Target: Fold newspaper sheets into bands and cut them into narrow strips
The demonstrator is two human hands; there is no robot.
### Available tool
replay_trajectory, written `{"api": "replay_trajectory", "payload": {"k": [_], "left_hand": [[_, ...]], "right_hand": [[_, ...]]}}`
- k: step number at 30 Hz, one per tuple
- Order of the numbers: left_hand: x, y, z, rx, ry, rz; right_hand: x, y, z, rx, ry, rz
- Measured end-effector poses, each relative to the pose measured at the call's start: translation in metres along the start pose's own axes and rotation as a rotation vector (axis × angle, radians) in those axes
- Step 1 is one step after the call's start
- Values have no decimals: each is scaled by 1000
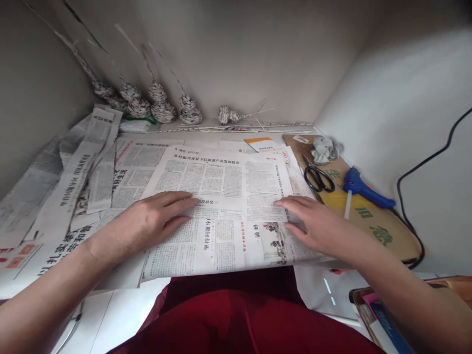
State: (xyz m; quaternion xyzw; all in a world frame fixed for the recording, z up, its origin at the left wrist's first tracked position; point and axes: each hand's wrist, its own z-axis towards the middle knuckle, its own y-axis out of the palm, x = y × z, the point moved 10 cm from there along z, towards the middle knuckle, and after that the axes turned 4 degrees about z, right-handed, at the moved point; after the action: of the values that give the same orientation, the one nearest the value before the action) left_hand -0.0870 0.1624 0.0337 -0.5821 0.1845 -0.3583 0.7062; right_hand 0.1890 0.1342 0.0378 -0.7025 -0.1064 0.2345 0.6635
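Observation:
A sheet of newspaper (228, 184) lies flat in front of me, on top of other newspaper sheets that reach the near table edge. My left hand (165, 214) rests on its left side, fingers stretched out and pointing right. On the opposite side, my right hand (311, 221) touches the sheet's right edge, fingers extended and thumb a little apart. Neither hand grips anything that I can see. Below the top sheet, a printed picture (275, 243) shows on the newspaper underneath.
Newspaper strips (88, 162) pile up at left. Woven paper gourds (162, 105) stand along the wall, near thin paper rods (236, 129). At right, black scissors (317, 177), a crumpled grey glove or cloth (325, 149) and a blue glue gun (368, 189) lie on cardboard (398, 236). A black cord (424, 162) hangs beside them.

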Motion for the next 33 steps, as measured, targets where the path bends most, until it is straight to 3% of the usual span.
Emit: {"api": "replay_trajectory", "payload": {"k": [6,15,20,27,33], "left_hand": [[5,14,9,-137,33,132],[30,14,27,-56,60,159],[42,18,37,-89,46,313],[47,21,36,-114,63,406],[57,20,34,-60,40,427]], "right_hand": [[-4,4,7,-21,-46,-110],[14,-7,23,88,27,-146],[22,-19,29,103,97,-131],[6,-4,14,70,55,-196],[-27,7,17,175,-44,-249]]}}
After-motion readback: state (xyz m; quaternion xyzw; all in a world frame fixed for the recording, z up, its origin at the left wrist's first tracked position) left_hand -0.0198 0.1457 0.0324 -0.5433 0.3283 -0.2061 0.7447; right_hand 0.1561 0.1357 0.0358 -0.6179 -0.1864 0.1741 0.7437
